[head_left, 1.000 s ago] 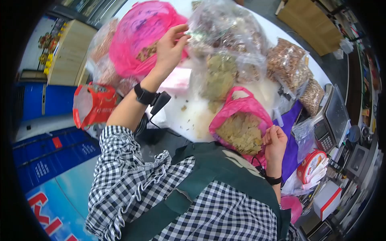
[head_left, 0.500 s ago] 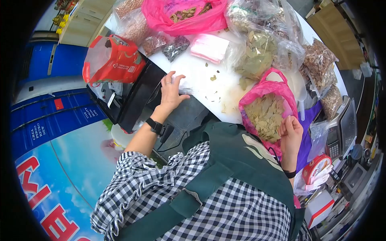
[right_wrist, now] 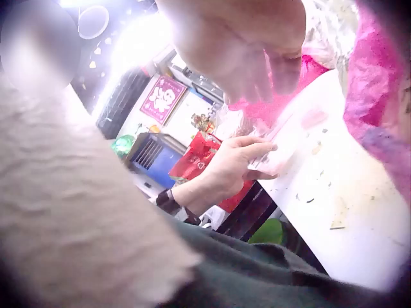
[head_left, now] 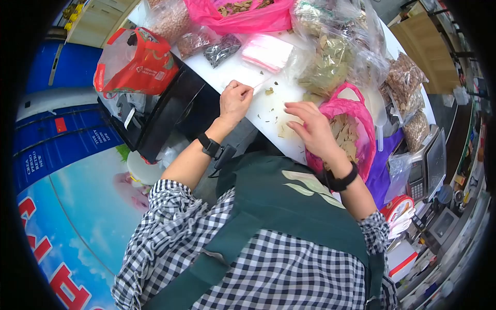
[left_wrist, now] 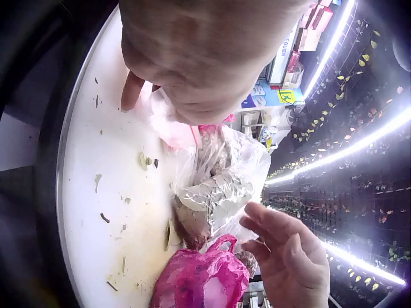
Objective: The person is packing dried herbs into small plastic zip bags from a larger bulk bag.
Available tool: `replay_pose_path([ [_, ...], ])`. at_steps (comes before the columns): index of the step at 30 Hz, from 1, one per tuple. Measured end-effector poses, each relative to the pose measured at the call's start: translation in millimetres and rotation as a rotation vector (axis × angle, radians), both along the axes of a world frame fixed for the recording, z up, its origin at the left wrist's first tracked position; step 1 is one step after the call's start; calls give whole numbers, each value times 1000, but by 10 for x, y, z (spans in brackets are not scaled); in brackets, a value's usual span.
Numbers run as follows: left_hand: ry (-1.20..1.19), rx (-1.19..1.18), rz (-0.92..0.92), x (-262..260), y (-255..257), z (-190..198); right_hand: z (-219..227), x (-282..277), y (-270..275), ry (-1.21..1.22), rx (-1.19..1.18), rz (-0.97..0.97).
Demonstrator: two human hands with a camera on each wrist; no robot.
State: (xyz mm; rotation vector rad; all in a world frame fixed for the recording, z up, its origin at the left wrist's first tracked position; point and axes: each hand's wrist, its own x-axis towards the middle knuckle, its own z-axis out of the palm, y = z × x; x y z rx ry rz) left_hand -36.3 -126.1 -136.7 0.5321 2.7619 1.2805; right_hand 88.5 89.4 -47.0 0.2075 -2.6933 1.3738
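My left hand (head_left: pixel 235 105) is over the table's near edge, its thumb and fingers pinching a thin, translucent plastic piece (left_wrist: pixel 154 115), pale with a pinkish tint. The kind of piece is blurred. To its right, my right hand (head_left: pixel 314 130) is held with fingers extended toward the left hand, nothing in it. Behind the right hand stands an open pink plastic bag (head_left: pixel 368 139) of dried bay leaves (head_left: pixel 345 135), partly hidden by that hand and wrist. A flat stack of pink-and-white plastic bags (head_left: pixel 266 52) lies on the table beyond the left hand.
Leaf crumbs dot the white table (head_left: pixel 287 106). A large pink bag (head_left: pixel 243 20), clear bags of dried goods (head_left: pixel 328 64) and nuts (head_left: pixel 405 82) line the back. Left stands a red bag (head_left: pixel 144 67); right, a scale (head_left: pixel 426 165) and a red round tin (head_left: pixel 397 209).
My left hand came back from the large pink bag to the table's near edge, then rose rightward, pinching thin plastic. My right hand left the bay-leaf bag's rim, moving left with fingers extending.
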Motion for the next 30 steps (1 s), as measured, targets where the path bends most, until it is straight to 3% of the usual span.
replay_pose_path([
  [4, -65, -85, -6, -12, -55, -21, -343, -390, -284, 131, 59, 112],
  [8, -226, 29, 61, -14, -83, -24, -735, -654, -472, 203, 195, 81],
  [10, -282, 69, 94, -28, -108, -28, -787, -701, -543, 178, 274, 69],
  [12, -549, 226, 169, -64, -115, -46, -800, -728, -601, 203, 278, 11],
  [15, -733, 371, 176, -102, -135, -29, -739, -745, -654, 263, 312, -3],
  [24, -965, 503, 117, -196, -166, -58, -958, -794, -558, 341, 433, 28],
  [30, -946, 380, -1, -303, -174, -35, -889, -897, -578, 429, 428, 44],
])
